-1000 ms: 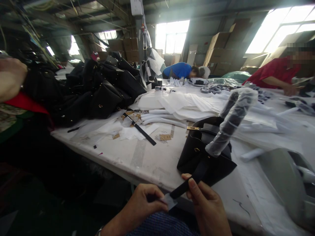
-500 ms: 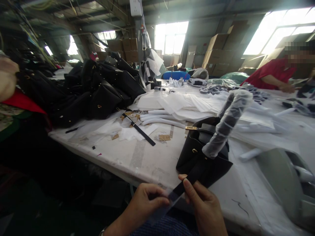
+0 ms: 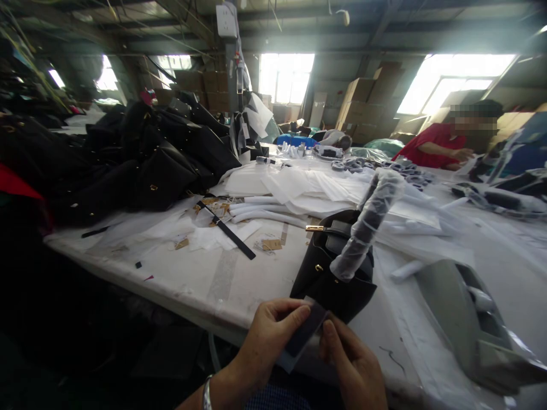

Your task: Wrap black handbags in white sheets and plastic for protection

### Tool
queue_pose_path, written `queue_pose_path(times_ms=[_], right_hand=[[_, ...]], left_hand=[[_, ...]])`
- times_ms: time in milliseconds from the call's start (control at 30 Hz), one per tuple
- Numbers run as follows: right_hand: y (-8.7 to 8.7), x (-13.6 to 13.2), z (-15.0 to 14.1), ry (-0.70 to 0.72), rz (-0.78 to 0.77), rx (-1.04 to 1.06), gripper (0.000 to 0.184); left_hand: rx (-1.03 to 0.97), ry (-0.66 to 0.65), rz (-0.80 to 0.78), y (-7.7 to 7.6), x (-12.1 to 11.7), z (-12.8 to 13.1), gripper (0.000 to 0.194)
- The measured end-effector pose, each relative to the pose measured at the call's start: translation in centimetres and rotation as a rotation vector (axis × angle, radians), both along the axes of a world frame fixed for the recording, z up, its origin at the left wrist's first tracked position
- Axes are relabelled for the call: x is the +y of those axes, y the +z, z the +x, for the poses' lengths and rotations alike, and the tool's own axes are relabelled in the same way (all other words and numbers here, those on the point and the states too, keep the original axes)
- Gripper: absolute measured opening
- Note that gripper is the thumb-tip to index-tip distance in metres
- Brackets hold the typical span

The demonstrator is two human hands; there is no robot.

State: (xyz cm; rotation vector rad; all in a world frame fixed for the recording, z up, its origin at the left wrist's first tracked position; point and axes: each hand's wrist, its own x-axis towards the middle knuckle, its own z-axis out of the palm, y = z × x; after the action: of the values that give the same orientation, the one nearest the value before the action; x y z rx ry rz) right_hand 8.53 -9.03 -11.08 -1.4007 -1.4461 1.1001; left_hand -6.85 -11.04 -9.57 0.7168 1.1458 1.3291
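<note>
My left hand (image 3: 271,333) pinches a black strap (image 3: 306,331) that has a thin translucent sheet (image 3: 289,361) around or behind it. On the strap's right edge, the thumb and fingers of my right hand (image 3: 352,361) are closed too. Just beyond my fingers a black handbag (image 3: 331,293) stands on the table, its upright handle (image 3: 361,233) wound in clear wrap. A gold clasp piece (image 3: 314,228) sticks out at the bag's top left. My fingers cover part of the strap.
A tape dispenser (image 3: 465,319) stands at the right of the white table (image 3: 252,290). White sheets (image 3: 294,185), a loose black strap (image 3: 233,236) and cardboard tags (image 3: 272,245) lie ahead. Black bags (image 3: 166,165) are heaped at left. A person in red (image 3: 431,142) works across the table.
My left hand has moved up and right along the strap, closer to my right hand. More of the sheet now lies around the strap. The view has turned slightly right.
</note>
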Motion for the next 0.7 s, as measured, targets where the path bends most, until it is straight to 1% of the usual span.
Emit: queue_pose_path(times_ms=[133, 233, 367, 433, 567, 700], right_hand=[[0.4, 0.6, 0.1, 0.001, 0.021, -0.029, 0.052], [1.1, 1.1, 0.1, -0.003, 0.019, -0.028, 0.050], [2.1, 1.6, -0.1, 0.055, 0.024, -0.026, 0.047], [2.5, 2.0, -0.2, 0.047, 0.037, -0.038, 0.044], [2.9, 2.6, -0.6, 0.030, 0.053, -0.096, 0.045], [3.0, 2.5, -1.1, -0.001, 0.051, -0.119, 0.045]], left_hand=[[0.000, -0.024, 0.086, 0.8, 1.6, 0.2, 0.037], [0.041, -0.033, 0.172, 1.2, 2.1, 0.1, 0.032], [0.043, -0.044, 0.171, 1.5, 2.4, 0.1, 0.031], [0.042, -0.042, 0.175, 1.5, 2.5, 0.1, 0.031], [0.105, 0.013, 0.203, 0.8, 2.5, 0.3, 0.030], [0.128, 0.042, 0.154, -0.9, 2.1, 0.8, 0.037]])
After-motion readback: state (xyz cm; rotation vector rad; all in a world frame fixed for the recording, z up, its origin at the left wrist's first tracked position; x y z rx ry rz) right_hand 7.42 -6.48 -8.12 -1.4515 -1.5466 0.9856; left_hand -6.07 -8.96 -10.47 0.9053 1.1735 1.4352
